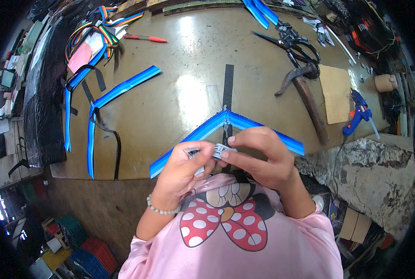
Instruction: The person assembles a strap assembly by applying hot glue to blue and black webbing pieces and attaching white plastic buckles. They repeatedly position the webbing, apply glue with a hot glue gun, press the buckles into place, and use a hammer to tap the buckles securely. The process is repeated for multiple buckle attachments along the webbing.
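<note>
Between my hands is a small white strip with black print, like a label (220, 150). The fingers of my left hand (185, 165) are curled round one part of it, and a white end shows below them. My right hand (262, 157) pinches the other part between thumb and fingers. Just beyond them lies a blue striped strap (204, 128) bent into a wide V, its peak pointing away from me. A black strap (228, 86) crosses the peak and runs back toward my hands. My fingertips hide part of the black strap.
At left lie more blue-and-black straps (92, 139), a red pen (147, 38) and a heap of striped ribbons (102, 32). On the right are scissors (293, 46), a hammer (310, 100), yellowish cardboard (336, 93) and a blue glue gun (357, 114) with its cord hanging off the table.
</note>
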The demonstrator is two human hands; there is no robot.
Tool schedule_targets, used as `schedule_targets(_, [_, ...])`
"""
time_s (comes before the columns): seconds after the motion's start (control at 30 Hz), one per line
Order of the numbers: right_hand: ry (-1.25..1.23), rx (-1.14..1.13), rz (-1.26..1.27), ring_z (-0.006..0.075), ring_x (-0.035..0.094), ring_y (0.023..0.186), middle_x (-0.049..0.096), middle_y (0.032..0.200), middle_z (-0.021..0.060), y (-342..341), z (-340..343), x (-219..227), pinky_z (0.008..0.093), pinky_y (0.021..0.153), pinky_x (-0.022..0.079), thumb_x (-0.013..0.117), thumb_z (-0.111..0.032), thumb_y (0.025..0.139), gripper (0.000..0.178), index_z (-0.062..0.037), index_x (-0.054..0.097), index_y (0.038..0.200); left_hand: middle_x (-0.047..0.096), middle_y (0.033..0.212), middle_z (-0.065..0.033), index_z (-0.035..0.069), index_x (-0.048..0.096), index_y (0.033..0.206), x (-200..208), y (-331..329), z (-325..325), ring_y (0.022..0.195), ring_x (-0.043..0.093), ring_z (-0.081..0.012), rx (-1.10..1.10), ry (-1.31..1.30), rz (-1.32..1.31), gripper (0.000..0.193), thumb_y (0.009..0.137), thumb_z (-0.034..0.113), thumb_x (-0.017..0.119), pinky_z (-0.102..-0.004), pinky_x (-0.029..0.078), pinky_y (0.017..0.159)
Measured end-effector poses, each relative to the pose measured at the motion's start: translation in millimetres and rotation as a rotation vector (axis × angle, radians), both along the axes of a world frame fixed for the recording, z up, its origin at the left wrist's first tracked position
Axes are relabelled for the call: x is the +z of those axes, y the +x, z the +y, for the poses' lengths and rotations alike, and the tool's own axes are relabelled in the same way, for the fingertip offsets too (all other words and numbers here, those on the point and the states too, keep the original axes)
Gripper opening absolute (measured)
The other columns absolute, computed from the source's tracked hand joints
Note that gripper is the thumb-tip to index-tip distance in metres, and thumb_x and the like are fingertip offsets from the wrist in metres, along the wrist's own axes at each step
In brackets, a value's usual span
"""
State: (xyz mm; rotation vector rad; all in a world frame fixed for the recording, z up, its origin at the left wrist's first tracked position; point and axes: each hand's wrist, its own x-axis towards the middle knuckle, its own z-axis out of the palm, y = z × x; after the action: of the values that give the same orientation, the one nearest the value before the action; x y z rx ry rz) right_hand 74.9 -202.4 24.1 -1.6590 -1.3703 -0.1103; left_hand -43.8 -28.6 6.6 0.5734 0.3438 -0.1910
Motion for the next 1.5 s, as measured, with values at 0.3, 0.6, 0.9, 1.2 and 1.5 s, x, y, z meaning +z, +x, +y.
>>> schedule_targets(0.3, [-0.024, 0.013, 1.495, 0.0112, 0.065, 0.084, 0.065, 0.096, 0.006, -18.4, -8.3, -3.1, 0.0221, 0.074, 0.053, 0.068, -0.005, 0.091, 0.026, 0.0048, 0.064, 0.115, 0.069, 0.079, -0.0061, -0.001, 0.073, 0.092, 13.2, 5.3, -18.5, 0.066, 0.059, -0.0089, 0.19, 1.108, -0.028, 0.013, 0.082, 0.007, 0.076, -0.0221, 0.047, 0.061])
schedule_targets(0.6, [-0.031, -0.013, 1.421, 0.0092, 0.065, 0.078, 0.065, 0.092, 0.0056, -10.9, -2.6, -4.2, 0.0198, 0.067, 0.052, 0.07, -0.004, 0.089, 0.018, 0.0049, 0.069, 0.105, 0.07, 0.082, -0.007, 0.001, 0.073, 0.093, 3.3, 5.2, -11.5, 0.066, 0.06, -0.0088, 0.274, 1.287, -0.205, 0.018, 0.076, 0.0, 0.078, -0.023, 0.048, 0.061])
schedule_targets(0.9, [-0.256, -0.149, 1.365, 0.0075, 0.064, 0.069, 0.07, 0.082, 0.0061, 9.0, 5.9, -4.3, 0.0216, 0.063, 0.053, 0.068, -0.009, 0.09, 0.016, 0.0049, 0.07, 0.097, 0.069, 0.076, -0.0067, 0.001, 0.071, 0.088, 1.6, 18.0, -12.8, 0.066, 0.063, -0.0129, 0.201, 1.341, 0.003, 0.013, 0.077, 0.004, 0.078, -0.0255, 0.048, 0.06])
schedule_targets(1.2, [-0.534, -0.263, 0.849, -0.0004, 0.049, 0.059, 0.059, 0.067, -0.0052, 39.3, 28.2, -19.0, 0.0165, 0.053, 0.04, 0.074, -0.01, 0.084, 0.015, 0.0018, 0.066, 0.082, 0.065, 0.072, -0.0142, 0.0, 0.066, 0.079, -12.0, 43.7, -6.3, 0.063, 0.065, -0.0255, 0.2, 1.523, 0.02, 0.013, 0.077, 0.005, 0.077, -0.033, 0.05, 0.059])
schedule_targets(1.5, [-0.585, -0.283, 0.772, 0.0112, 0.063, 0.058, 0.066, 0.066, 0.0091, 40.0, 30.0, -18.1, 0.0257, 0.056, 0.051, 0.073, -0.011, 0.079, 0.016, 0.0025, 0.066, 0.079, 0.062, 0.069, -0.0153, 0.0, 0.064, 0.077, -9.1, 43.6, -4.5, 0.061, 0.062, -0.0284, 0.126, 1.515, 0.098, 0.015, 0.076, 0.007, 0.077, -0.0349, 0.048, 0.058])
